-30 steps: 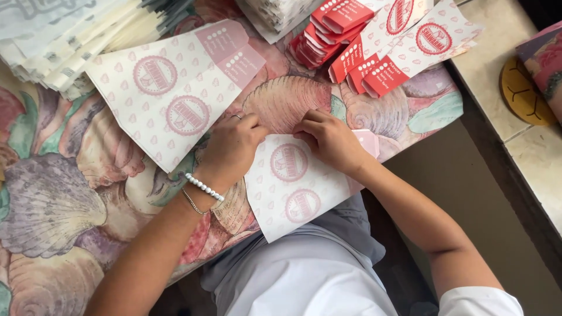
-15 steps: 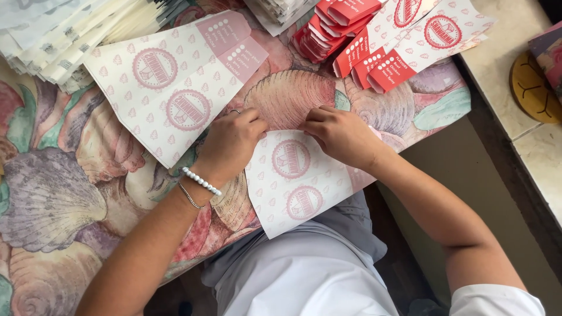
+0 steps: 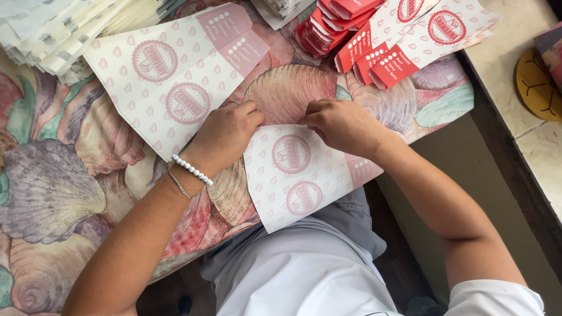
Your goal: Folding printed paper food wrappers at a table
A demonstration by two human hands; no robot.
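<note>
While both hands worked top edge of printed paper sheet (image 3: pixel 298 175), little had shifted over past second: left hand (image 3: pixel 225 134) and right hand (image 3: pixel 342 126) stayed pinched on it, thumbs slightly nearer together. Sheet lay half over edge of shell-patterned surface (image 3: pixel 70 193), larger sheet (image 3: pixel 170 82) alongside. Fold appeared mid-way.
</note>
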